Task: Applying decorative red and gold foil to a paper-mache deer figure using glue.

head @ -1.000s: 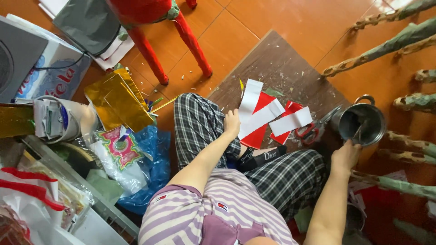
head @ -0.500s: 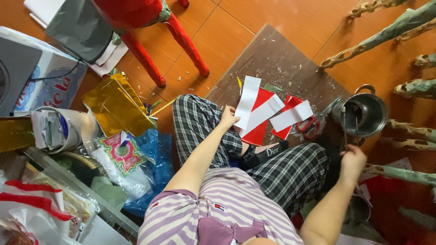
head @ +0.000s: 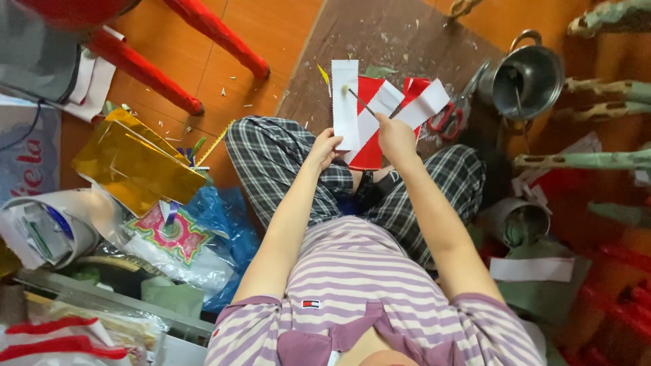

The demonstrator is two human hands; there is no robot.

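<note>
head view — left hand (head: 324, 148) pinches white paper strip (head: 344, 102); right hand (head: 395, 137) pinches thin brush (head: 363, 103).

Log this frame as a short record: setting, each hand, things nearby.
Setting: person seated on an orange tiled floor, brown mat in front
Left hand: holds the lower edge of a white paper strip
Right hand: holds a thin brush, tip on the strip
Under the strips: red paper
Right of the papers: red-handled scissors, metal pot
Person's left side: gold foil sheets, red stool legs
</note>
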